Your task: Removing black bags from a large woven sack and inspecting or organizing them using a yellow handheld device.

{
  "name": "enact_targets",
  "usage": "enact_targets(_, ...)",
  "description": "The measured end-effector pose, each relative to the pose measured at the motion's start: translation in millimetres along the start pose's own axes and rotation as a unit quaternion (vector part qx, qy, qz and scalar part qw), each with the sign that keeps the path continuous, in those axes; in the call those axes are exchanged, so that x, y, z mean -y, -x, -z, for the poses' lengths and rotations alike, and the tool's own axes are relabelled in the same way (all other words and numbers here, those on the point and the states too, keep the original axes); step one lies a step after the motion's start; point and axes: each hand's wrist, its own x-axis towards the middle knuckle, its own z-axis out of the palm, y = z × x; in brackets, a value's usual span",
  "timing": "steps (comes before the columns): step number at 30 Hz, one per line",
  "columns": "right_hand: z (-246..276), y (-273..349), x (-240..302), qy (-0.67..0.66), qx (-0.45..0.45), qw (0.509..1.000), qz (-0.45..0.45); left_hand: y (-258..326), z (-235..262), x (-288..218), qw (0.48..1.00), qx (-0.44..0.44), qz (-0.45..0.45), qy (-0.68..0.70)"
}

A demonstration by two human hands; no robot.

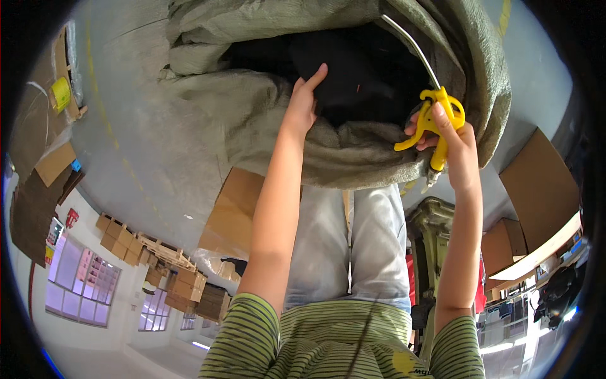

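Observation:
A large grey-green woven sack [252, 107] lies in front of me, its rim rolled down around a dark opening. Inside it is black, soft-looking material, with a slightly lighter black piece [344, 72] on top. My left hand [305, 101] reaches over the near rim and grips that piece at its left edge, thumb stretched along it; the other fingers are partly hidden. In my right hand [451, 136] is a yellow air blow gun [440, 117], fingers wrapped around its body and lever. Its long thin metal nozzle points up and left over the opening. A fitting shows at its lower end.
Brown cardboard [233, 208] lies on the grey floor by my legs. At the right are cardboard boxes [540, 189] and a dark green metal frame [432, 221]. Stacked cartons [183, 287] stand along the left wall, with more cardboard [31, 208] at the far left.

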Motion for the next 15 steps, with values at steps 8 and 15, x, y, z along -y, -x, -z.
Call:
enact_targets(8,-12.8,32.1,-16.1,0.174,0.067,0.974,-0.126,58.5,46.8,-29.8,0.991,0.004,-0.131,0.016)
enact_targets(15,-37.9,41.7,-20.7,0.226,0.071,0.963,-0.127,91.0,106.0,-39.7,0.997,-0.032,-0.053,-0.045)
